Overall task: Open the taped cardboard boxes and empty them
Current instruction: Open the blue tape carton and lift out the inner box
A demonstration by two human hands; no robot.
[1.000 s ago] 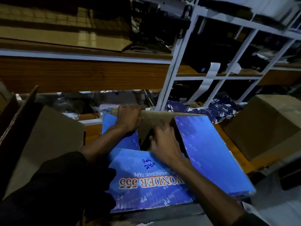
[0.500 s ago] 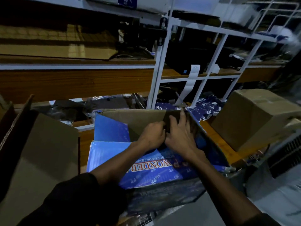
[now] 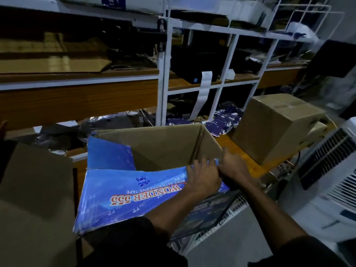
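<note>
Cardboard fills the desk (image 3: pixel 244 160): the blue printed box (image 3: pixel 134 191) stands open at centre, left hand (image 3: pixel 202 180) and right hand (image 3: pixel 234 166) both pinching its near-right flap corner. A closed brown box (image 3: pixel 277 126) sits right, another box (image 3: pixel 34 199) left, white shelving (image 3: pixel 163 78) behind.

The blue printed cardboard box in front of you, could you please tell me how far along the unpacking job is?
Done: the blue printed cardboard box is open, flaps spread, and the brown inside that shows looks empty. In hand: the left hand and right hand grip the flap edge at its right corner. Left: the plain brown cardboard box to the right looks closed.
</note>
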